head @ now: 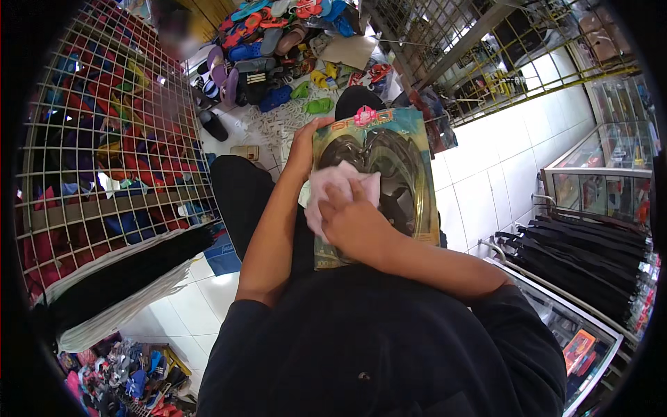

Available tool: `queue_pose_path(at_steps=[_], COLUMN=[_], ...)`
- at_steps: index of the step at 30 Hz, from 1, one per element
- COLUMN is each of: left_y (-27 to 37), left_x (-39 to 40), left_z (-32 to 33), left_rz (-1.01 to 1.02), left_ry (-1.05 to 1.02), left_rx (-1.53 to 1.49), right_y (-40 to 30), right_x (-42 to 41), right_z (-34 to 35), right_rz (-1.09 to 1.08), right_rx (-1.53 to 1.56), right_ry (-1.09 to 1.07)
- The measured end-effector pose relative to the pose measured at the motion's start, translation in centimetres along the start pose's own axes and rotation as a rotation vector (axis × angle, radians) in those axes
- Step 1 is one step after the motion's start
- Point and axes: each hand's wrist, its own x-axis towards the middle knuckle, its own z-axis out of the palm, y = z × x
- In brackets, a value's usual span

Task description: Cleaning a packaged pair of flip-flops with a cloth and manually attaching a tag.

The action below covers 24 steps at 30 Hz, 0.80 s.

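Observation:
A flat blister pack (404, 193) on a printed card rests upright against my lap. Clear plastic covers the dark moulded pieces inside, whose kind I cannot tell. My left hand (307, 143) grips its upper left edge. With the fingers of my right hand (354, 216), I press a pale pink cloth (344, 182) flat on the front of the pack. The cloth and hand hide the pack's lower left part. A round pink emblem (365, 115) sits at the top of the card.
Ahead lies a heap of sandals and clogs (276, 41), with white plastic hooks (281, 133) spread on the tiles. A wire grid (114, 130) holding colourful goods stands at left. Glass display cases (589, 169) and hanging black straps (573, 255) line the right. A blurred person (180, 31) is at upper left.

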Motion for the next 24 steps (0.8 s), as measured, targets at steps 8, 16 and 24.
queue_pose_path(at_steps=[8,16,24], left_y=[0.2,0.6,4.8], left_x=[0.2,-0.4,-2.7], left_z=[-0.5,-1.4,0.0], left_rz=[0.107,0.044,0.323], left_ry=[-0.067,-0.301,-0.255], left_rx=[0.154,0.035,0.609], right_y=[7.7,10.2,10.3], right_x=[-0.1,1.1,1.3], right_z=[-4.1,1.3,3.4], right_rz=[-0.285,0.535,0.473], right_rx=[0.984,1.712,1.467], right_ry=[-0.496,0.405,0.477])
